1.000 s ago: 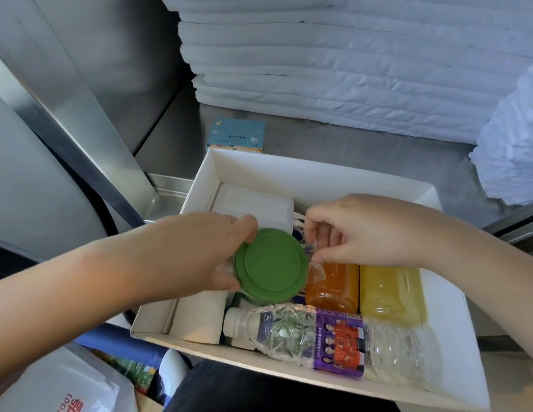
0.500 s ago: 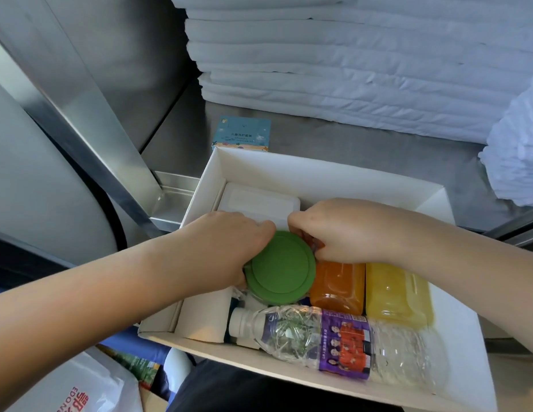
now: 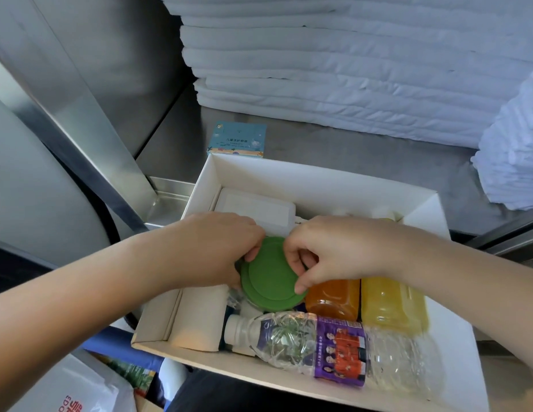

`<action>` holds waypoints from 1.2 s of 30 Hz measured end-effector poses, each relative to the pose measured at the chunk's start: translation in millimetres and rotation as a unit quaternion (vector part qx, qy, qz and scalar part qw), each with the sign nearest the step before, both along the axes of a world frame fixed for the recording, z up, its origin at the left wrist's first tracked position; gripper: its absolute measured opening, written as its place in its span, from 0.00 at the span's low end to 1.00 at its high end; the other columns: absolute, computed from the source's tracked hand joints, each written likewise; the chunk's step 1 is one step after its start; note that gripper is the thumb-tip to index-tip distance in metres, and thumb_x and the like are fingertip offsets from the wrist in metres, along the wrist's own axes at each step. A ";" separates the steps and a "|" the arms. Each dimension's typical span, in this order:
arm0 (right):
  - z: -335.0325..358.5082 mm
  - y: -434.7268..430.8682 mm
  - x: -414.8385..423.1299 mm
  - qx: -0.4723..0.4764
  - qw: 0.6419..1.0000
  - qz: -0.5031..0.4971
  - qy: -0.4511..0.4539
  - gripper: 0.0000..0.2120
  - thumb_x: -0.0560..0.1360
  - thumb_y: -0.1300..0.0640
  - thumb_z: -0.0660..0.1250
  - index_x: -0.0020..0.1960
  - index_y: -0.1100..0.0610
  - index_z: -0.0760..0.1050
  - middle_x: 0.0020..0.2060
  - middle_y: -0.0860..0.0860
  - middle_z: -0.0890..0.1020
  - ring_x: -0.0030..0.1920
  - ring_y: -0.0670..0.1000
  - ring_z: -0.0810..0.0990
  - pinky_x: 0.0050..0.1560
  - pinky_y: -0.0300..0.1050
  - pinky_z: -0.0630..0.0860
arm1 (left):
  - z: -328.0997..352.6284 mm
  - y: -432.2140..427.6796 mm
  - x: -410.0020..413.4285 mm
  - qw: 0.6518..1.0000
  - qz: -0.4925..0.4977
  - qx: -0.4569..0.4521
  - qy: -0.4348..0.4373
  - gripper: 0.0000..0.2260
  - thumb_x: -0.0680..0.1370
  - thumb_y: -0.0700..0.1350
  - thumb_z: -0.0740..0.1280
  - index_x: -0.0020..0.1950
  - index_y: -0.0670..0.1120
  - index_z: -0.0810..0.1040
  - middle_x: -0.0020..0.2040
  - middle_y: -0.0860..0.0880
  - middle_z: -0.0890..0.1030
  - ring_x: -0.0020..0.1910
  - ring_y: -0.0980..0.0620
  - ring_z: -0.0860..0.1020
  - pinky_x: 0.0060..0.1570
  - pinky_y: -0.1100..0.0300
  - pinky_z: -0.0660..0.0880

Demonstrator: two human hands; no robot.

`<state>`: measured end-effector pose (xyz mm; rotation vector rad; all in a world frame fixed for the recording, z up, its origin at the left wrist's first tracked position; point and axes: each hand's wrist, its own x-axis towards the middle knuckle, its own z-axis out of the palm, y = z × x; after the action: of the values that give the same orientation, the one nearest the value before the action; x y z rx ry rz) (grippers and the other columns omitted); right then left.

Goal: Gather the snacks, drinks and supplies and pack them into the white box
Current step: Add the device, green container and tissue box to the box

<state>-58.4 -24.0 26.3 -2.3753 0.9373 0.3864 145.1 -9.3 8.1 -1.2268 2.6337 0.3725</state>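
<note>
This was a commercial back-of-house service area rather than a home; whether it belonged to a hotel, a caterer or a transport service could not be told. Brushed stainless steel covered the wall panels [image 3: 110, 60] and formed the desk [image 3: 348, 162]. A tall stack of folded white linen [image 3: 348, 69] lay at the back of the desk, with a second white pile [image 3: 515, 162] at the right. A small blue children's care kit box [image 3: 237, 139], printed in Chinese, lay just behind the white box [image 3: 318, 179]. That box held a water bottle [image 3: 318, 343], an orange juice bottle [image 3: 332, 298], a yellow juice bottle [image 3: 393, 304] and a green-lidded jar [image 3: 271, 281].
</note>
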 end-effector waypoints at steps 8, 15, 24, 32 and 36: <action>28.8 -16.0 -1.7 0.023 0.989 -0.054 -0.132 0.03 0.72 0.49 0.71 0.43 0.47 0.78 0.37 0.42 0.81 0.37 0.39 0.78 0.39 0.33 0.74 | 31.6 -1.3 9.8 0.996 -0.009 0.035 0.082 0.11 0.70 0.56 0.64 0.51 0.61 0.69 0.44 0.63 0.69 0.46 0.66 0.67 0.44 0.74 0.62; 33.5 -87.1 14.5 -0.191 0.931 -0.162 -0.265 0.10 0.74 0.58 0.69 0.55 0.53 0.77 0.50 0.47 0.77 0.50 0.43 0.76 0.48 0.38 0.74 | 39.6 -19.1 7.9 0.951 0.105 -0.198 0.213 0.12 0.77 0.46 0.64 0.60 0.46 0.75 0.56 0.50 0.76 0.59 0.49 0.70 0.59 0.61 0.62; -6.8 -150.1 56.5 -0.160 0.979 -0.085 -0.096 0.27 0.73 0.44 0.67 0.69 0.49 0.67 0.65 0.49 0.70 0.64 0.49 0.69 0.56 0.38 0.64 | 19.8 -18.5 10.2 0.935 0.145 -0.183 0.267 0.16 0.76 0.41 0.66 0.64 0.44 0.74 0.60 0.50 0.75 0.62 0.50 0.67 0.63 0.63 0.60; -19.6 -157.4 51.2 -0.193 0.971 -0.113 -0.088 0.25 0.71 0.49 0.70 0.65 0.50 0.68 0.60 0.50 0.73 0.55 0.50 0.72 0.47 0.42 0.66 | 14.8 -21.7 12.0 0.919 0.208 -0.156 0.296 0.16 0.78 0.40 0.62 0.66 0.47 0.72 0.63 0.52 0.71 0.64 0.53 0.64 0.63 0.68 0.57; -12.4 -150.7 41.8 -0.215 0.964 -0.128 -0.089 0.27 0.67 0.48 0.72 0.63 0.53 0.68 0.58 0.52 0.75 0.51 0.51 0.72 0.47 0.45 0.70 | 15.5 -20.9 12.0 0.923 0.207 -0.164 0.281 0.17 0.78 0.41 0.63 0.67 0.47 0.72 0.63 0.51 0.72 0.65 0.52 0.65 0.63 0.72 0.55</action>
<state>-16.7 -174.7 13.8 -2.5640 1.3273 -0.1482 157.2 -30.2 23.6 -2.0716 2.9683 0.4095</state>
